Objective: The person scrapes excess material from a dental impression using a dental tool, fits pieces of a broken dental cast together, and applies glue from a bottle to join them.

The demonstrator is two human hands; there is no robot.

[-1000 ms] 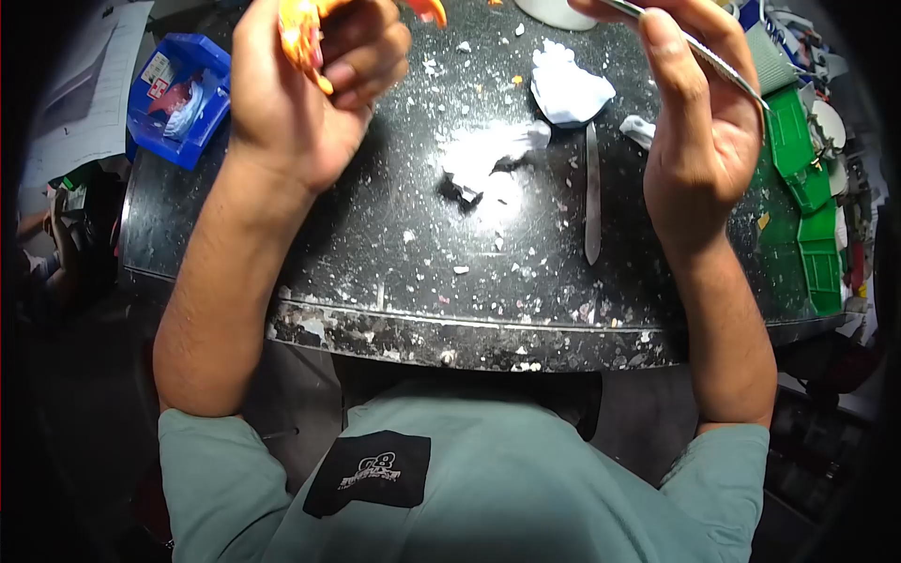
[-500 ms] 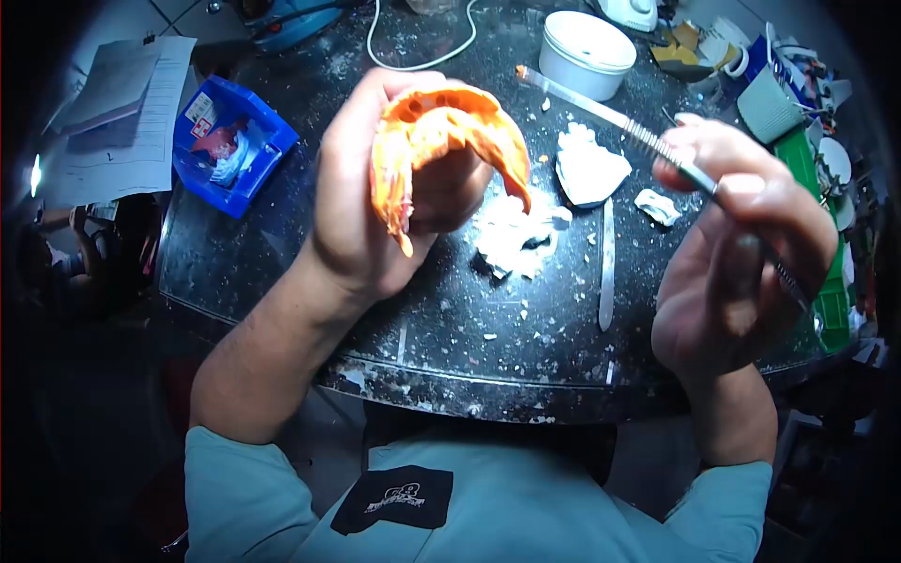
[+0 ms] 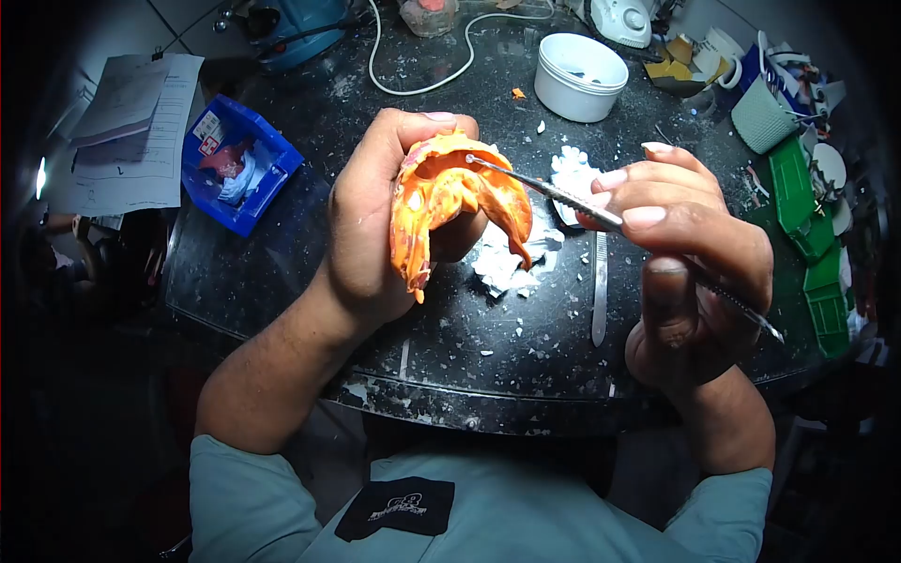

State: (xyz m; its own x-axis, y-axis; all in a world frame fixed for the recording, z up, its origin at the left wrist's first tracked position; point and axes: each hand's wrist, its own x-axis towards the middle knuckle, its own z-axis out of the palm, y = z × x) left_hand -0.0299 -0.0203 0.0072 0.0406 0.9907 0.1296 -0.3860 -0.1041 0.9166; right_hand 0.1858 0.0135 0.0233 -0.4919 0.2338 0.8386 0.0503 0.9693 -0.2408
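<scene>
My left hand (image 3: 361,211) is closed around an orange, horseshoe-shaped dental impression (image 3: 418,220), its trough turned up toward me. My right hand (image 3: 694,253) pinches a thin metal dental carver (image 3: 563,195) like a pen. The carver's tip lies at the inner trough of the impression, near its top; whether it touches cannot be made out. Below and behind the impression sit white plaster scraps (image 3: 511,258) on the dark table. A plaster cast (image 3: 571,178) with tooth shapes is partly hidden behind the carver and my right fingers. A flat metal blade (image 3: 600,300) lies between my hands.
A blue bin (image 3: 272,192) holding a pinkish piece stands at left beside clipped papers (image 3: 155,178). At the back are a white tub (image 3: 582,80), a white cable (image 3: 422,91) and a white device (image 3: 621,21). Green trays (image 3: 798,202) line the right edge. Another person's hand shows far left.
My right hand has moved left and lowered the carver's tip to the impression. An orange bit that was on the tip now lies on the table near the tub. The impression sits slightly lower.
</scene>
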